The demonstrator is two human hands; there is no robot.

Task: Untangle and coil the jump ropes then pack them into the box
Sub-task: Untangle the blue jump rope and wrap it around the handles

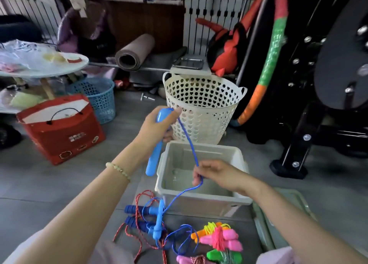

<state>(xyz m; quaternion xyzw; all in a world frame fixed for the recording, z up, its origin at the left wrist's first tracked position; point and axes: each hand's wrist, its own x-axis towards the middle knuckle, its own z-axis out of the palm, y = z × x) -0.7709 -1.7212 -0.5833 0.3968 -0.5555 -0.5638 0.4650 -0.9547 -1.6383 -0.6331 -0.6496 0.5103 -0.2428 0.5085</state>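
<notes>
My left hand (157, 124) grips the light blue handle (153, 160) of a jump rope, held upright above the floor. Its blue cord (189, 142) runs from the top of the handle down to my right hand (217, 174), which pinches it over the grey plastic box (201, 200). From there the cord drops to the second light blue handle (159, 220) lying on the floor among a tangle of dark blue handles (137, 210) and red braided rope (139, 236). Coiled ropes with pink (225, 240), orange and green handles lie in front of the box.
A cream perforated basket (201, 104) stands behind the box, and the box's grey lid (278, 222) lies to its right. A red carton (61, 132) and a blue basket (99, 98) sit at the left. Black gym equipment (318, 104) fills the right side.
</notes>
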